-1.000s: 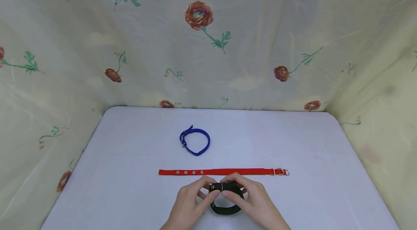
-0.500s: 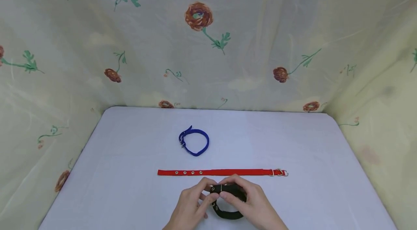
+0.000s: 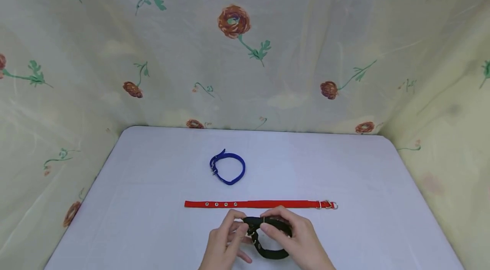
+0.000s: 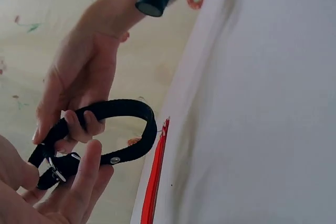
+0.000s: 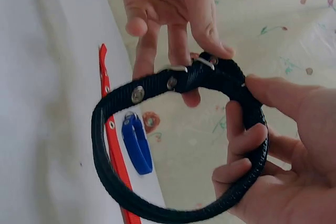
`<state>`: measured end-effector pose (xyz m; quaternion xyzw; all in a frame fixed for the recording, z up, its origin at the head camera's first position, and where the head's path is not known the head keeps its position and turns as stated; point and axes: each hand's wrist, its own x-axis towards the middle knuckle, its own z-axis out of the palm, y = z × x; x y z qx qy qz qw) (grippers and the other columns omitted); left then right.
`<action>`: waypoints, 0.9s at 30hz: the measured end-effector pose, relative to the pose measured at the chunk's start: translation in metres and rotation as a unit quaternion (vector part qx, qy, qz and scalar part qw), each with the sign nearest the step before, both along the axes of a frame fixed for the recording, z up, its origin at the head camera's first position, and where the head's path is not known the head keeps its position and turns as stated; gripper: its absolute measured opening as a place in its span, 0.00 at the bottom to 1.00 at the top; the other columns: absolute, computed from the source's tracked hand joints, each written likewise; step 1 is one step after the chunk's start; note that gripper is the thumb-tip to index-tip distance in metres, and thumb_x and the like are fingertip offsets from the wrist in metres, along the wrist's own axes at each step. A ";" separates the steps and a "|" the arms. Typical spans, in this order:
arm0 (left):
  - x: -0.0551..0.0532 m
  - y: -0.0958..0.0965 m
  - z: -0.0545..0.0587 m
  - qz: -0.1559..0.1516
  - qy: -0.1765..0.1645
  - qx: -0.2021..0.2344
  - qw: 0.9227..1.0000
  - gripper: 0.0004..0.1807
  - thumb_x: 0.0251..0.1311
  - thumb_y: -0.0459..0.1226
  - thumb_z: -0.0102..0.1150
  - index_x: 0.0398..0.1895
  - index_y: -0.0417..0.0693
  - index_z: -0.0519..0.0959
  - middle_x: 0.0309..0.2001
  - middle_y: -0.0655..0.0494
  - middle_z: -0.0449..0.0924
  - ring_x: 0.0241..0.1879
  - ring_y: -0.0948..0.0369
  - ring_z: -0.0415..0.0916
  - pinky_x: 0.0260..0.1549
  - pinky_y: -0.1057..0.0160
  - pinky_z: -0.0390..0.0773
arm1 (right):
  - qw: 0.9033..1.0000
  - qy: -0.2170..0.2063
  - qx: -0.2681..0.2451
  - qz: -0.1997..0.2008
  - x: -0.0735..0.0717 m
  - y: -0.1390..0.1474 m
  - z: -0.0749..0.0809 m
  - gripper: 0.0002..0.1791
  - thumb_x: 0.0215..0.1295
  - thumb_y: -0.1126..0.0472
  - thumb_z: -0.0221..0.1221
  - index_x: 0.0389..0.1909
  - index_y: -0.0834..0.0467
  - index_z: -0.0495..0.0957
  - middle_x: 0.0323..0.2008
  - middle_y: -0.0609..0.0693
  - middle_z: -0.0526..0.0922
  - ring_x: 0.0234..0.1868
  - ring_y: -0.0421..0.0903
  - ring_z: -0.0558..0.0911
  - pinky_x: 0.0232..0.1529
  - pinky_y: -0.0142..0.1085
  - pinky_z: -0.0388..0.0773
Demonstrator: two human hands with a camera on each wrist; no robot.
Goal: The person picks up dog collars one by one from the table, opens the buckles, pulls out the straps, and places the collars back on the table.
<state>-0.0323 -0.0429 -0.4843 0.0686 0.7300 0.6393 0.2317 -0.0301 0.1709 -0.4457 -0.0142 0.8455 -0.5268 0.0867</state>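
Note:
A black collar (image 3: 272, 254) with metal eyelets and a buckle forms a loop between my two hands, low in the head view. My left hand (image 3: 226, 240) pinches the collar by its buckle end with thumb and forefinger, the other fingers spread below. On the opposite side my right hand (image 3: 300, 236) grips the band; in the right wrist view its fingers (image 5: 239, 142) curl round the strap. The metal buckle (image 4: 56, 171) shows beside the left fingers in the left wrist view. The strap tip is partly hidden by the fingers.
Just beyond my hands, a red collar (image 3: 275, 204) lies straight across the white table (image 3: 153, 236), eyelets to the left, metal rings to the right. Farther back lies a blue collar (image 3: 243, 168), buckled into a loop. A flowered cloth (image 3: 291, 49) hangs behind the table.
My left fingers have shifted left and down along the black collar, toward its end. The right hand keeps its grip. The red and blue collars stay in place.

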 end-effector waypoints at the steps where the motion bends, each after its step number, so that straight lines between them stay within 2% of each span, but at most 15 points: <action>1: 0.001 -0.001 0.000 -0.001 -0.004 0.006 1.000 0.22 0.83 0.55 0.50 0.64 0.50 0.67 0.59 0.39 0.87 0.49 0.49 0.92 0.31 0.57 0.90 | 1.000 0.003 -0.002 -0.004 0.001 0.000 0.000 0.13 0.68 0.45 0.73 0.48 0.45 0.87 0.43 0.42 0.92 0.40 0.36 0.86 0.46 0.29 0.84; 5: 0.001 -0.003 0.001 -0.017 -0.021 0.015 1.000 0.24 0.82 0.55 0.51 0.66 0.51 0.65 0.61 0.39 0.85 0.52 0.47 0.90 0.32 0.57 0.90 | 1.000 0.016 -0.003 0.000 0.003 0.001 0.000 0.12 0.66 0.46 0.74 0.47 0.42 0.89 0.43 0.41 0.93 0.40 0.35 0.86 0.45 0.29 0.84; 8: 0.000 -0.003 0.003 -0.036 -0.020 0.009 0.999 0.23 0.81 0.56 0.52 0.66 0.54 0.66 0.64 0.41 0.83 0.52 0.49 0.89 0.32 0.59 0.90 | 1.000 0.020 -0.001 0.013 0.003 0.002 0.001 0.12 0.67 0.45 0.74 0.47 0.42 0.89 0.44 0.39 0.93 0.41 0.35 0.86 0.46 0.29 0.84; 14: -0.002 -0.001 0.010 -0.056 0.014 -0.027 0.998 0.19 0.82 0.56 0.51 0.62 0.57 0.70 0.60 0.51 0.81 0.47 0.57 0.88 0.32 0.64 0.89 | 0.999 0.022 0.000 0.047 0.003 0.002 0.005 0.13 0.69 0.41 0.71 0.49 0.40 0.88 0.48 0.37 0.92 0.47 0.35 0.87 0.52 0.28 0.84; 19: -0.003 0.000 0.014 -0.042 0.071 -0.072 0.994 0.17 0.81 0.58 0.51 0.58 0.60 0.75 0.53 0.59 0.85 0.47 0.67 0.83 0.38 0.66 0.87 | 0.997 0.042 0.000 0.062 0.003 0.000 0.005 0.12 0.70 0.40 0.70 0.49 0.37 0.87 0.47 0.35 0.92 0.48 0.34 0.87 0.52 0.29 0.85; 22: -0.003 0.000 0.017 -0.025 0.101 -0.093 0.990 0.17 0.80 0.58 0.51 0.56 0.62 0.77 0.50 0.60 0.87 0.46 0.70 0.80 0.44 0.69 0.84 | 0.996 0.060 0.000 0.062 0.004 -0.001 0.006 0.11 0.71 0.41 0.69 0.49 0.37 0.87 0.46 0.35 0.91 0.47 0.33 0.87 0.51 0.29 0.85; 27: 0.001 0.001 0.019 0.011 0.117 -0.090 0.989 0.17 0.79 0.58 0.53 0.55 0.61 0.79 0.46 0.55 0.88 0.44 0.71 0.80 0.46 0.69 0.84 | 0.996 0.069 -0.006 0.056 0.005 -0.002 0.007 0.12 0.71 0.43 0.69 0.51 0.41 0.87 0.47 0.36 0.91 0.47 0.33 0.87 0.51 0.29 0.86</action>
